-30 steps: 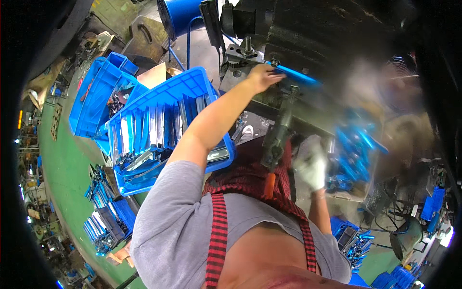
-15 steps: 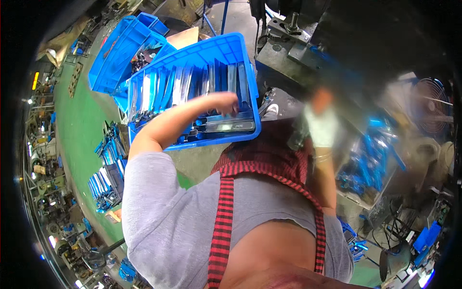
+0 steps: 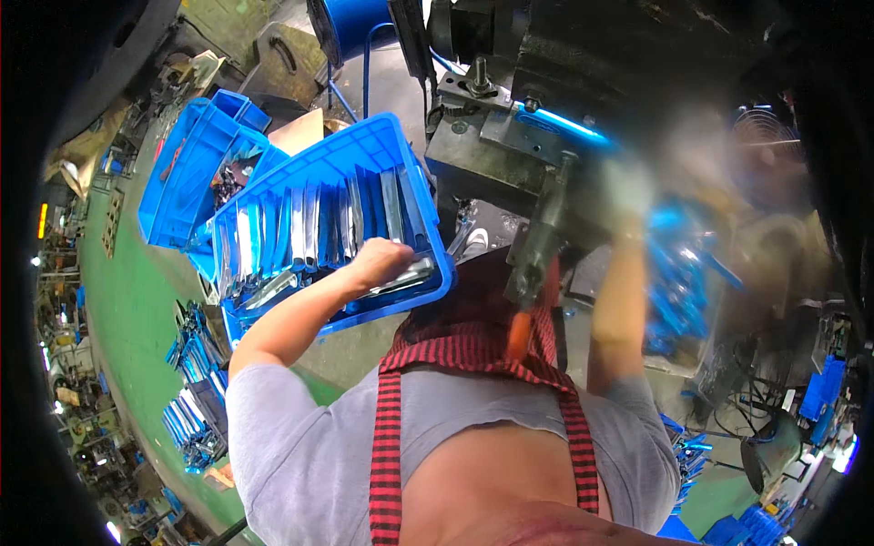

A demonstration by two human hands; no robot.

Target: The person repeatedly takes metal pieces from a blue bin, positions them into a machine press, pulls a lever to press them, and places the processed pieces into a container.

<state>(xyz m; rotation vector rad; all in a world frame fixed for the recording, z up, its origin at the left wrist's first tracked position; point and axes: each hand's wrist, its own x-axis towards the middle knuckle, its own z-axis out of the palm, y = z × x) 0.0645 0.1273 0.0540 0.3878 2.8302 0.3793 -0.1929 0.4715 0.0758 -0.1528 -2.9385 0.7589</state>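
Observation:
My bare left hand (image 3: 382, 261) is curled closed inside the near right part of a blue crate (image 3: 346, 317). A shiny metal strip (image 3: 414, 273) lies right beside its fingers; what the fingers hold, if anything, is hidden. Several upright metal strips (image 3: 314, 218), some blue-filmed, fill the crate. My right hand (image 3: 628, 193), in a white glove, is a blur at the right side of a dark machine (image 3: 478, 168). Its fingers cannot be made out. Near it a bright blue strip (image 3: 563, 123) lies along the machine's block. A metal lever with an orange handle (image 3: 519, 337) points toward my apron.
Other blue bins (image 3: 177, 182) stand behind the crate on the left. Bundles of strips (image 3: 196, 419) rest on the green floor. To the right, a heap of blue-filmed parts (image 3: 678, 291) sits beside a fan (image 3: 765, 146). Machine metal overhangs the far right.
My right hand has moved away from my apron to the machine's right side. My left hand has curled lower in the crate. The view has shifted; the lever and blue strip now show plainly.

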